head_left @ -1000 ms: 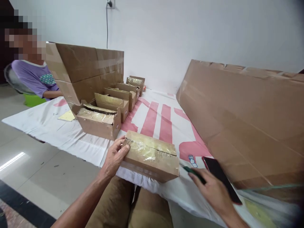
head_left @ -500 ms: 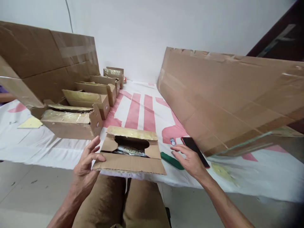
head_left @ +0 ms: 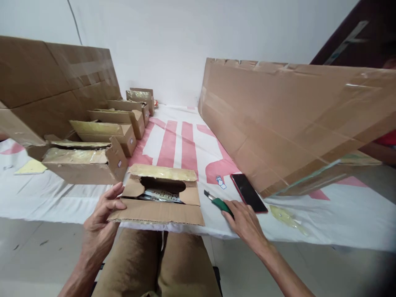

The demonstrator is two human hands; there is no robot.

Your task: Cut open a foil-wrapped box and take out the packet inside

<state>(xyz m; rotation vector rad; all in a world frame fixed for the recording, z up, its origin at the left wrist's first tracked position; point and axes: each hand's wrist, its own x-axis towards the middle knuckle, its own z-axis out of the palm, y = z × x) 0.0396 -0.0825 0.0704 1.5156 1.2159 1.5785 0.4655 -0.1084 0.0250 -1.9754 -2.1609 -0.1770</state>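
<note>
A small brown cardboard box point(head_left: 161, 198) lies at the near edge of the cloth, its near flap folded down flat and its top torn open in a ragged hole that shows printed packets inside. Just to its right lies a green-handled utility knife point(head_left: 218, 201), blade pointing away.

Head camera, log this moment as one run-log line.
left hand: on open small box flap | right hand: on green cutter | phone: beside cutter on cloth | box row: left
</note>
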